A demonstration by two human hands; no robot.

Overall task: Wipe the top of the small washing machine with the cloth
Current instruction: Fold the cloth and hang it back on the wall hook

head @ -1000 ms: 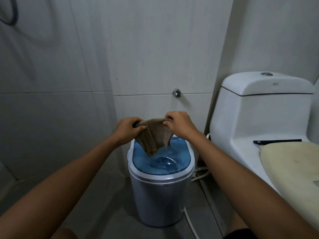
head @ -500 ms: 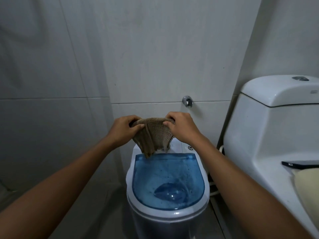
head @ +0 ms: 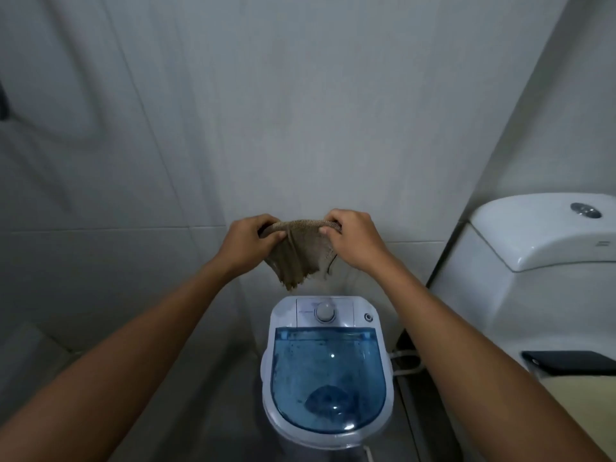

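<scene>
My left hand point(head: 248, 243) pinches the left end of the tan knitted cloth point(head: 300, 253), fingers point(head: 266, 225) curled over its top edge and thumb pressed against the front; my right hand point(head: 353, 240) pinches the right end the same way, so the cloth hangs slack between them in the air, above and clear of the small washing machine point(head: 328, 371). The machine stands on the floor below my hands, its translucent blue lid point(head: 328, 378) shut, and through it I can see only a dark rounded shape at the bottom of the tub; what it is I cannot tell. Behind the lid sits a white control panel with a round dial point(head: 325, 311) and a small button point(head: 368, 317). Compared with half a second ago, the panel was hidden under the cloth and my hands, and now it shows in full, with a gap between the cloth's lower edge and the machine. Grey tiled walls point(head: 300, 111) rise behind, meeting in a corner to the right, where a white toilet cistern point(head: 533, 248) with a chrome flush button point(head: 585, 210) stands beside the machine, and a dark flat object point(head: 573, 361) lies below the cistern.
</scene>
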